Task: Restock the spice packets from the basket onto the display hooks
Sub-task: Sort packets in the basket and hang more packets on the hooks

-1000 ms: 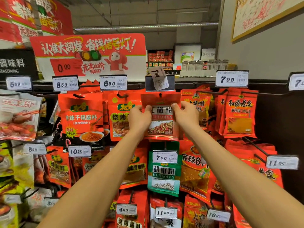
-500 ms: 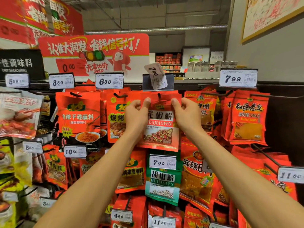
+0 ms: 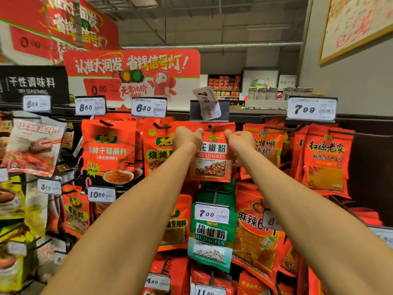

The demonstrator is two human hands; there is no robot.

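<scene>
A pegboard display [image 3: 365, 158] crowded with red packets fills the frame beneath a grey ceiling. At centre, a red spice packet [image 3: 212, 158] is pinched at its top corners by the left hand [image 3: 187, 138] and right hand [image 3: 241, 140], under a tilted price tag [image 3: 207, 103].

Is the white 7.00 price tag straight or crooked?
Crooked. The white 7.00 price tag tilts and sticks up out of its dark holder, unlike neighbouring tags.
</scene>
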